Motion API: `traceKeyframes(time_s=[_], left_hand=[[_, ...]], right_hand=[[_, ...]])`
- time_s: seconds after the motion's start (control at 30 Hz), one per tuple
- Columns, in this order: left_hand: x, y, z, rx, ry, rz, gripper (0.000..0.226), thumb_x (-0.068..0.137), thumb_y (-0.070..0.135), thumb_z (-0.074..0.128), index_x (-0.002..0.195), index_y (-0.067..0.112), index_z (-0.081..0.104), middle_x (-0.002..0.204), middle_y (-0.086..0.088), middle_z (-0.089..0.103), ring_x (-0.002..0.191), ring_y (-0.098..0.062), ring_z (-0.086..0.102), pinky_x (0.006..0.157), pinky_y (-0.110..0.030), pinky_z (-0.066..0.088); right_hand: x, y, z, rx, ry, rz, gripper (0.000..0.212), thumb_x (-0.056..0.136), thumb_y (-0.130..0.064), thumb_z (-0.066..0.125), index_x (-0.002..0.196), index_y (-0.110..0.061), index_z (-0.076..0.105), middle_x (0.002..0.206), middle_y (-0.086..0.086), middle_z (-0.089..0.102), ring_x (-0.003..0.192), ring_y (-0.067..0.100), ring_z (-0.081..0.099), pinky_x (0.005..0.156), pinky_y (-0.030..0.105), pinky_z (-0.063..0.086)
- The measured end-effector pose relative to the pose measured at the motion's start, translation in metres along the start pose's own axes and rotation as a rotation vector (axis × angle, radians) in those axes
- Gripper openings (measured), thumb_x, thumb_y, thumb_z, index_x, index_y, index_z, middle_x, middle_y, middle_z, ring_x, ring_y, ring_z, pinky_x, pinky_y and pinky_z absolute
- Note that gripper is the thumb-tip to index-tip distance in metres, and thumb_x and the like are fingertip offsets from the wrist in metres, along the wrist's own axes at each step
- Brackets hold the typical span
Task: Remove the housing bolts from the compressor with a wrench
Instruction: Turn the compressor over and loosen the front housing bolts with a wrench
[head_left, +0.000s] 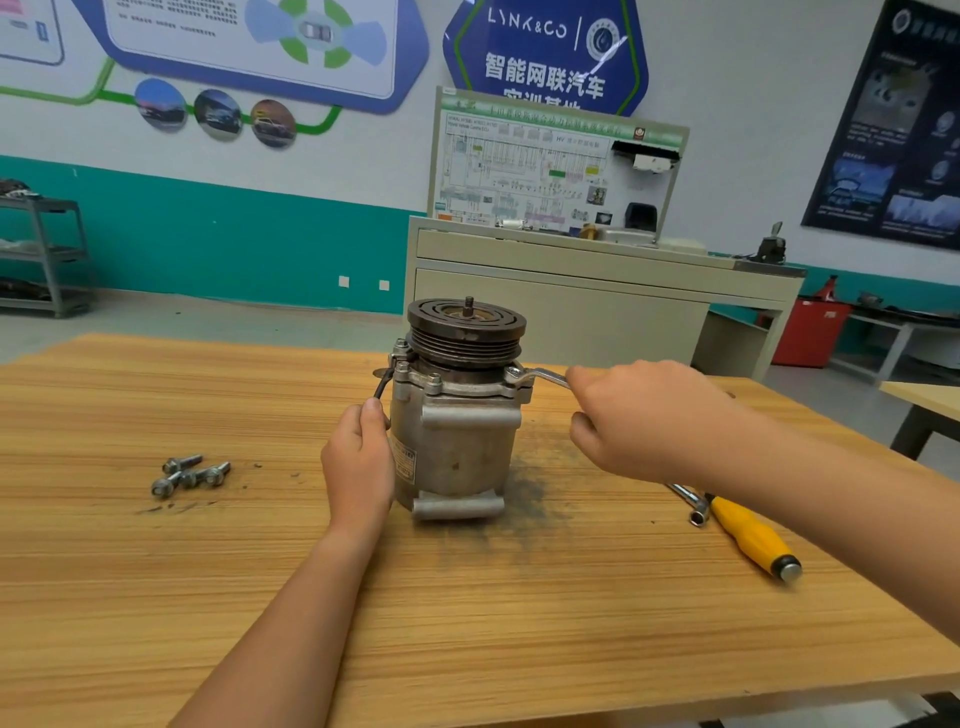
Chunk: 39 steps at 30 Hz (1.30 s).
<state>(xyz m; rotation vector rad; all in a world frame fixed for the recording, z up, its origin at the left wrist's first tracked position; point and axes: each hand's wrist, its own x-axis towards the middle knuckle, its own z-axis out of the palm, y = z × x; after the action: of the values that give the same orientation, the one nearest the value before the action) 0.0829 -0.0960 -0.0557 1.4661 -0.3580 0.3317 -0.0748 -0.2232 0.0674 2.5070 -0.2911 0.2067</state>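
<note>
I'm seeing loose bolts (189, 474) lying left on the table (156, 597): three or four, overlapping. Left hand (358, 457) is gripping the compressor (457, 426), which is standing upright mid-table. Wrench (540, 375) head is sitting on its upper right corner. Right hand (639, 415) is clenching the handle, hiding most of it. One L-socket wrench (693, 506) and one yellow screwdriver (753, 540) are lying right, forearm covering part of them.

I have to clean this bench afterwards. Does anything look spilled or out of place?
Yes. A dark, gritty smudge stains the wooden table at the base of the compressor, mostly to its right, like grime shed from it. A few loose bolts lie in a heap to its left, not in any tray.
</note>
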Motion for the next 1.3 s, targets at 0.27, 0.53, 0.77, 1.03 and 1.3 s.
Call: traceKeyframes(time_s=[0.27, 0.53, 0.77, 1.03, 1.3], left_hand=[[0.001, -0.002, 0.004, -0.016, 0.018, -0.018, 0.038, 0.1, 0.021, 0.038, 0.062, 0.016, 0.041, 0.057, 0.002, 0.037, 0.057, -0.013, 0.034, 0.054, -0.028, 0.029], [0.004, -0.006, 0.003, -0.023, 0.021, 0.007, 0.038, 0.099, 0.02, 0.039, 0.061, 0.017, 0.04, 0.055, 0.005, 0.035, 0.051, -0.006, 0.031, 0.051, -0.024, 0.027], [0.008, -0.011, 0.005, 0.008, 0.03, 0.045, 0.038, 0.1, 0.02, 0.038, 0.062, 0.015, 0.04, 0.056, 0.004, 0.035, 0.051, -0.005, 0.031, 0.052, -0.025, 0.026], [0.006, -0.01, 0.002, 0.042, 0.025, 0.055, 0.037, 0.1, 0.02, 0.037, 0.064, 0.014, 0.042, 0.056, 0.003, 0.037, 0.05, -0.006, 0.032, 0.051, -0.025, 0.025], [0.005, -0.008, 0.003, 0.037, 0.026, 0.038, 0.035, 0.099, 0.02, 0.038, 0.068, 0.007, 0.045, 0.056, 0.003, 0.034, 0.055, -0.013, 0.03, 0.053, -0.032, 0.025]], right_hand=[[0.005, 0.025, 0.035, 0.118, 0.155, -0.008, 0.03, 0.094, -0.034, 0.02, 0.113, -0.021, 0.04, 0.06, -0.007, 0.048, 0.05, 0.013, 0.047, 0.046, 0.027, 0.038], [0.01, 0.007, 0.094, 0.371, 0.199, 0.157, 0.024, 0.097, -0.025, 0.035, 0.106, -0.009, 0.05, 0.07, 0.004, 0.058, 0.064, 0.031, 0.057, 0.051, 0.03, 0.028], [0.007, 0.013, 0.074, 0.56, 0.279, 0.166, 0.022, 0.091, -0.029, 0.033, 0.09, -0.014, 0.049, 0.053, -0.002, 0.048, 0.047, 0.022, 0.048, 0.042, 0.031, 0.029], [0.003, 0.01, 0.05, 0.316, 0.12, 0.149, 0.018, 0.095, -0.033, 0.026, 0.096, -0.022, 0.041, 0.059, -0.007, 0.044, 0.055, 0.015, 0.046, 0.043, 0.027, 0.026], [0.007, 0.011, 0.025, 0.163, 0.054, 0.118, 0.016, 0.095, -0.03, 0.028, 0.09, -0.021, 0.039, 0.06, -0.006, 0.042, 0.051, 0.009, 0.041, 0.042, 0.024, 0.03]])
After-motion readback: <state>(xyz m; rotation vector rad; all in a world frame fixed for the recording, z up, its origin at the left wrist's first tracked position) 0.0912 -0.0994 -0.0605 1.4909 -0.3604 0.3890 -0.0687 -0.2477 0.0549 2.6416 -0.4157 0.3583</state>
